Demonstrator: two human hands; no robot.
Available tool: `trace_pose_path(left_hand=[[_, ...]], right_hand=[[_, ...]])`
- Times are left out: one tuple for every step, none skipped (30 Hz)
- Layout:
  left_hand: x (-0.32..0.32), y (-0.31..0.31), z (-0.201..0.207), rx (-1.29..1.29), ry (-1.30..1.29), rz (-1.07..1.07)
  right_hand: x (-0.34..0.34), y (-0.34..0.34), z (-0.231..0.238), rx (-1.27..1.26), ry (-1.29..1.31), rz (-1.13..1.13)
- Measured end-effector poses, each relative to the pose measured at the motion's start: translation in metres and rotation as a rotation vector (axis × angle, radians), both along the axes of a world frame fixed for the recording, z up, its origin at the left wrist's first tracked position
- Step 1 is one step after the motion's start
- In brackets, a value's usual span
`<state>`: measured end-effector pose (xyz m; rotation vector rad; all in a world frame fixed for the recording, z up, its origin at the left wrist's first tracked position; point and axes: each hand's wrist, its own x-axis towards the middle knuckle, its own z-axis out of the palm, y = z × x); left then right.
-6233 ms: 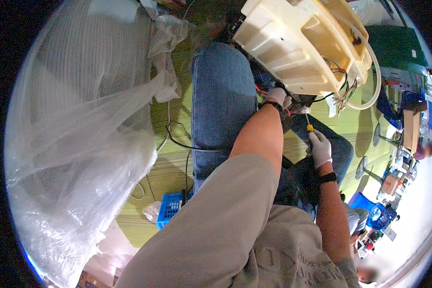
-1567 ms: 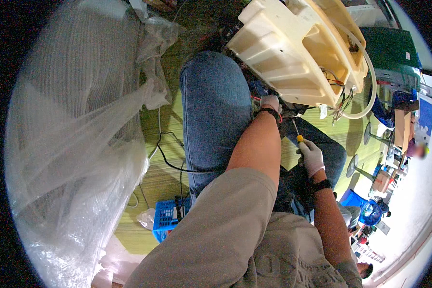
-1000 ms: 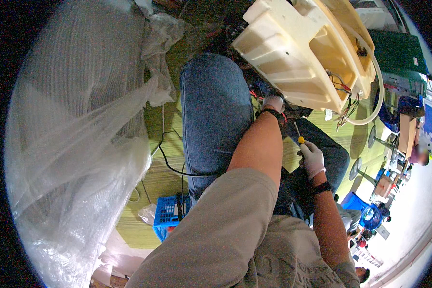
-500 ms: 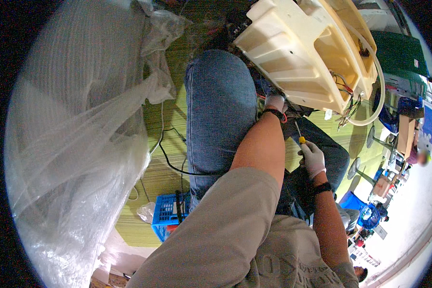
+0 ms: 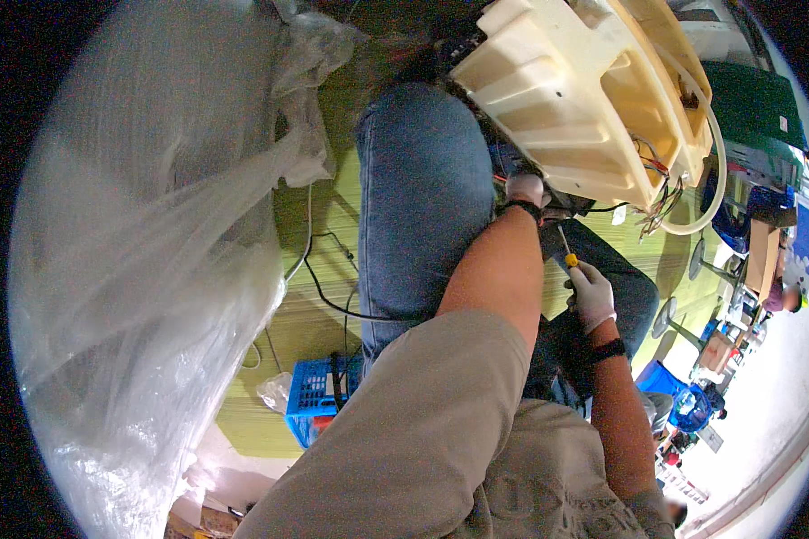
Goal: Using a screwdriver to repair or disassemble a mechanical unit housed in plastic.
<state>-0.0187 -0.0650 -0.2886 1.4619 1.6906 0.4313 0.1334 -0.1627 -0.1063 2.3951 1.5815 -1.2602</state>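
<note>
My right hand (image 5: 592, 298), in a white glove, is closed around a screwdriver (image 5: 571, 259) with a yellow collar and a thin metal shaft pointing up and away from me. The handle is mostly covered by my fingers. My left hand (image 5: 526, 188), also gloved, reaches in at the lower edge of a large cream plastic housing (image 5: 548, 126). Its fingers are hidden beyond the wrist, so what they touch does not show. Loose coloured wires (image 5: 663, 202) and a pale hose (image 5: 715, 180) hang from the housing's right side.
Clear plastic sheeting (image 5: 153, 269) covers a bulky item on the left. A black cable (image 5: 319, 292) runs past my knee (image 5: 422, 198). A blue crate (image 5: 310, 391) stands on the greenish floor (image 5: 252, 413). Boxes, a blue bin (image 5: 689, 406) and other people are farther right.
The whole view has shifted slightly, with the housing and both hands a little farther right in it. The screwdriver stays in my right hand, and my left hand remains by the housing's edge.
</note>
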Motion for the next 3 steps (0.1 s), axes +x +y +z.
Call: trace_pose_path(left_hand=[[-0.001, 0.005, 0.004, -0.107, -0.023, -0.001], [0.0, 0.007, 0.009, -0.202, -0.014, 0.032], [-0.001, 0.012, 0.015, -0.297, -0.002, 0.072]], right_hand=[[-0.004, -0.001, -0.001, -0.004, 0.004, 0.003], [-0.007, -0.001, 0.001, -0.059, 0.01, -0.057], [-0.014, 0.004, 0.007, -0.113, 0.02, -0.11]])
